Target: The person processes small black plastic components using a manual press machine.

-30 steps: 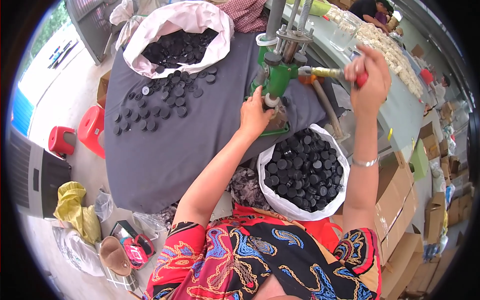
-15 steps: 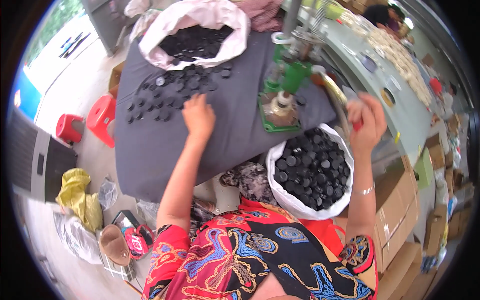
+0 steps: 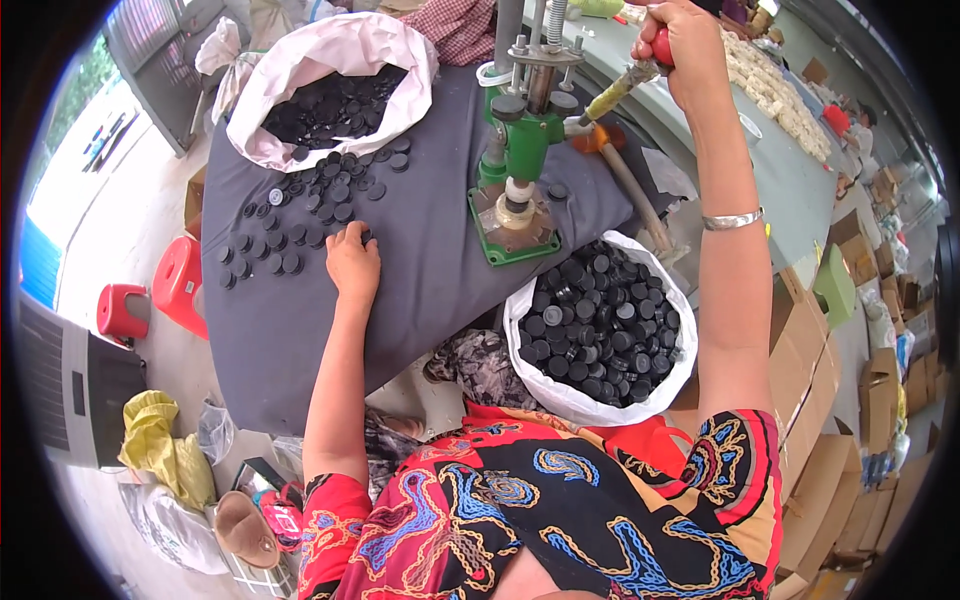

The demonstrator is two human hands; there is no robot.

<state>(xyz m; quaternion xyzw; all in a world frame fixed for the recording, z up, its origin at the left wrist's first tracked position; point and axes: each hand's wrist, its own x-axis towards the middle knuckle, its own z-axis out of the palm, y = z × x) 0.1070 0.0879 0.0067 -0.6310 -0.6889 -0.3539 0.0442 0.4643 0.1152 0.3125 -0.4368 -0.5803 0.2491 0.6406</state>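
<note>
My left hand (image 3: 352,262) rests palm down on the grey cloth (image 3: 420,270), fingers curled onto the loose black caps (image 3: 300,215) scattered below the pink-lined sack (image 3: 335,85). The green press (image 3: 520,160) stands in the middle. My right hand (image 3: 685,40) is closed around its red-tipped lever (image 3: 625,78), above the white sack of caps (image 3: 600,330).

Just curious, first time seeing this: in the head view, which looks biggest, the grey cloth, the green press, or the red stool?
1. grey cloth
2. green press
3. red stool, though it sits farther away.
</note>
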